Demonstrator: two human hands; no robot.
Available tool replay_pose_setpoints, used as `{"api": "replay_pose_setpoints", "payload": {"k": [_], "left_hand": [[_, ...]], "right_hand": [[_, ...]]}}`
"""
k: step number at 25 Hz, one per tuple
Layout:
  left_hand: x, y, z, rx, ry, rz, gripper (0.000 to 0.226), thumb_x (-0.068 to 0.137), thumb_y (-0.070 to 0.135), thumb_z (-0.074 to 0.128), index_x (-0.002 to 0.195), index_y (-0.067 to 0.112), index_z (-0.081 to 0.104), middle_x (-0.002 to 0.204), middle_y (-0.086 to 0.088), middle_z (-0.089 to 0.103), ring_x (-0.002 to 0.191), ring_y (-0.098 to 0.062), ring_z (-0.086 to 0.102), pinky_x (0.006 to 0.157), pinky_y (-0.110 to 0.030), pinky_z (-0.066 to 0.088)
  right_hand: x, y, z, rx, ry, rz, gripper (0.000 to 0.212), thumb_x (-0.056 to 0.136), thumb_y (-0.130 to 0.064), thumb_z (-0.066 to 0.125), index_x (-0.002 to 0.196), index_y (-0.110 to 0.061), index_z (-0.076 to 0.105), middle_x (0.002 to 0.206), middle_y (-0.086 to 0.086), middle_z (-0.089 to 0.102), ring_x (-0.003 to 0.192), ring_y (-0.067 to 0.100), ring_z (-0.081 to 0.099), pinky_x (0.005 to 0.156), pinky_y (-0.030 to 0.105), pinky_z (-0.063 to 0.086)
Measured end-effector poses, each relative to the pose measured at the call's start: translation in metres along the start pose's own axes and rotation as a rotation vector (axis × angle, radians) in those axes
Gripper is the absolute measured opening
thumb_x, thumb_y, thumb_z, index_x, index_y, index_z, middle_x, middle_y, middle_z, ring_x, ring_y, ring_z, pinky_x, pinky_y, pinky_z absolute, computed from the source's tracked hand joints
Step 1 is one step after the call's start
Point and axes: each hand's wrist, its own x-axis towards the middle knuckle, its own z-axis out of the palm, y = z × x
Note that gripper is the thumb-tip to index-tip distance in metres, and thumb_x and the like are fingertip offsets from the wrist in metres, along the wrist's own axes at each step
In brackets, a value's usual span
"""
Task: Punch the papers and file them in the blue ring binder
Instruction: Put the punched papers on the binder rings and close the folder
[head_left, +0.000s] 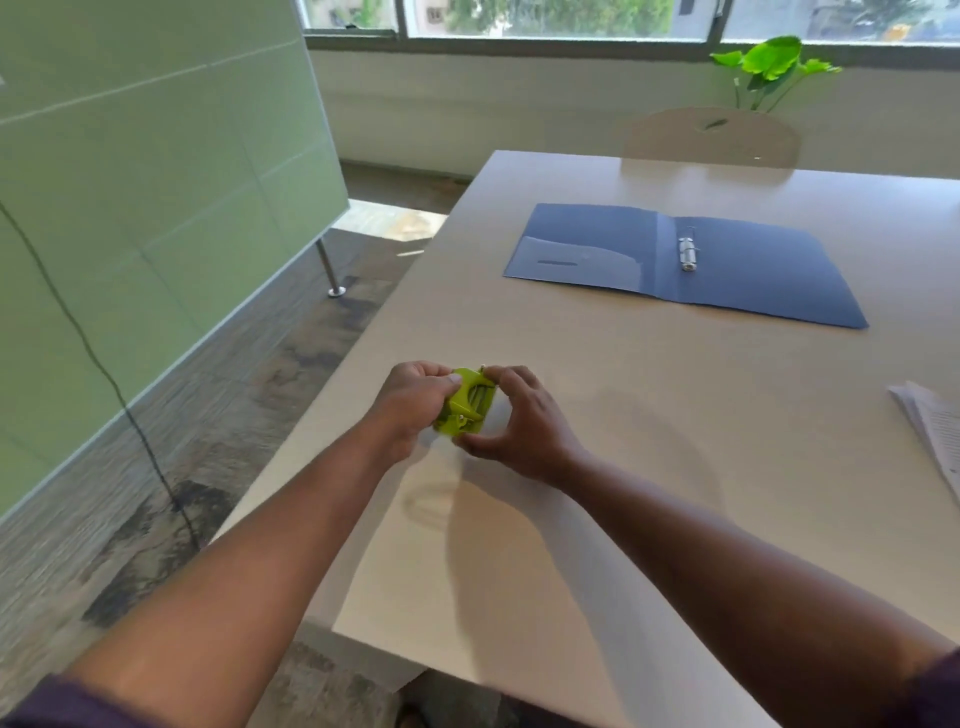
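Papers (935, 441) lie in a loose stack at the right edge of a pale table (649, 467), cut off by the frame and well apart from both hands; printed lines show on the top sheet. Near the table's left edge a person holds a small lime-green hole punch (466, 402) between two bare hands, raised just above the tabletop, its shadow falling on the surface below; the left hand (410, 410) grips the punch from the left with fingers curled round its upper end, while the right hand (519, 421) pinches it from the right, fingertips on the top corner and thumb at the lower end. Farther back, toward the middle of the table, the blue ring binder (753, 270) lies open and flat, both covers spread; its metal ring mechanism (688, 253) sits just right of the spine fold, and a clear pocket lines the left cover. No sheet is in the binder. Behind the table stands a light chair (711, 137), its back showing above the far edge; a green leafy plant (774, 62) rises beyond it beneath a window (561, 21). A frosted green partition (156, 182) on a metal leg stands at left over grey wood-look flooring; a thin dark cable (104, 374) hangs in front of it.
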Motion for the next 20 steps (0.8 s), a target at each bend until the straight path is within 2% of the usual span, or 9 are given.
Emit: {"api": "replay_pose_setpoints", "payload": {"k": [3,8,13,17,20], "left_hand": [[0.011,-0.008,-0.051,-0.011,0.1,0.003,0.01,0.097,0.009,0.062,0.097,0.006,0.071,0.076,-0.007,0.068,0.056,-0.011,0.059,0.045,-0.017,0.045],[0.024,-0.023,-0.098,-0.008,0.161,-0.001,0.014,0.099,0.011,0.06,0.09,0.013,0.072,0.076,-0.007,0.07,0.059,-0.015,0.063,0.051,-0.024,0.051],[0.028,-0.029,-0.101,0.022,0.215,0.046,0.019,0.101,0.013,0.058,0.088,0.017,0.071,0.075,-0.006,0.07,0.057,-0.012,0.063,0.051,-0.022,0.054],[0.03,-0.03,-0.101,0.082,0.241,0.087,0.021,0.1,0.015,0.058,0.086,0.02,0.072,0.077,-0.004,0.072,0.062,-0.013,0.066,0.061,-0.026,0.056],[0.025,-0.031,-0.098,0.13,0.267,0.124,0.022,0.101,0.017,0.056,0.087,0.015,0.074,0.075,-0.005,0.071,0.061,-0.014,0.065,0.057,-0.027,0.055]], "right_hand": [[0.025,-0.032,0.041,0.036,-0.016,-0.069,0.085,0.067,-0.042,0.089,0.138,-0.012,0.052,0.136,0.006,0.053,0.119,0.024,0.057,0.1,0.03,0.044],[0.057,-0.057,0.082,-0.042,-0.077,-0.111,0.079,0.067,-0.053,0.085,0.128,-0.015,0.052,0.121,0.005,0.066,0.115,0.031,0.057,0.098,0.04,0.045],[0.068,-0.059,0.091,-0.094,-0.088,-0.105,0.077,0.066,-0.061,0.08,0.124,-0.018,0.052,0.118,0.003,0.067,0.12,0.03,0.053,0.099,0.039,0.042],[0.068,-0.059,0.092,-0.105,-0.086,-0.097,0.077,0.068,-0.063,0.078,0.126,-0.019,0.051,0.121,0.002,0.066,0.124,0.029,0.049,0.101,0.039,0.04],[0.067,-0.059,0.092,-0.115,-0.085,-0.107,0.078,0.07,-0.064,0.077,0.127,-0.019,0.051,0.121,0.001,0.066,0.124,0.029,0.049,0.1,0.04,0.04]]}}
